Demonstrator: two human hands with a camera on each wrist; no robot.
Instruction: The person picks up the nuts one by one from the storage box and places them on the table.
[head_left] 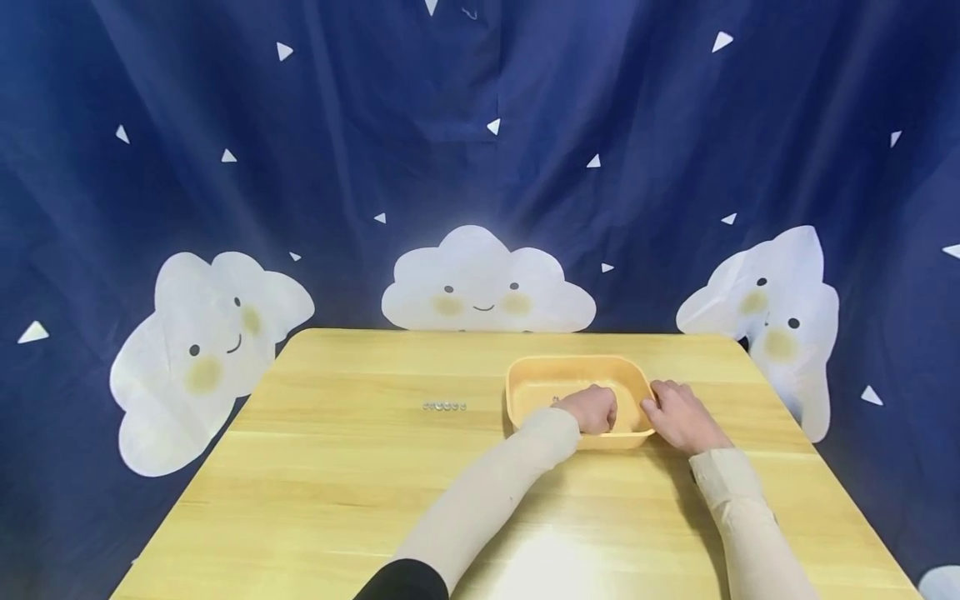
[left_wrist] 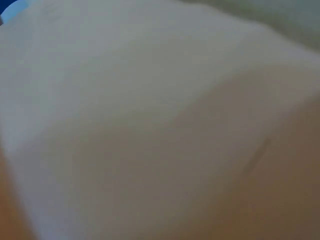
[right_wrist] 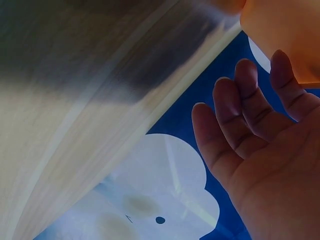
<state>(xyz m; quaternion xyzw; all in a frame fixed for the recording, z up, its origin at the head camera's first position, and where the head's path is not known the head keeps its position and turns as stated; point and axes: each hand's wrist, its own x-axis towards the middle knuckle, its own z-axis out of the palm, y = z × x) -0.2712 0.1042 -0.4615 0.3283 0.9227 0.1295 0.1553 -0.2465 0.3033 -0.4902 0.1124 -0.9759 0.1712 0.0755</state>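
My left hand (head_left: pixel 591 408) reaches down inside a yellow-orange plastic bin (head_left: pixel 577 364), knuckles up. Its fingertips are hidden in the head view, and I cannot tell whether they hold anything. A tiny reddish-grey bit (head_left: pixel 556 400) shows at that hand's left side, over the bin floor. At the bin's right end is my right hand (head_left: pixel 682 417), its thumb over the rim and its fingers along the outside. In the right wrist view the fingers (right_wrist: pixel 227 120) are loosely bent, the index overlapping the orange wall (right_wrist: pixel 285 40). Sleeve cloth (left_wrist: pixel 125 100) fills the left wrist view.
Left of the bin, several small shiny pieces (head_left: pixel 444 407) lie in a short row on the light wooden table (head_left: pixel 337 475). Behind the table's far edge hangs a dark blue curtain (head_left: pixel 420 167) with white clouds and triangles.
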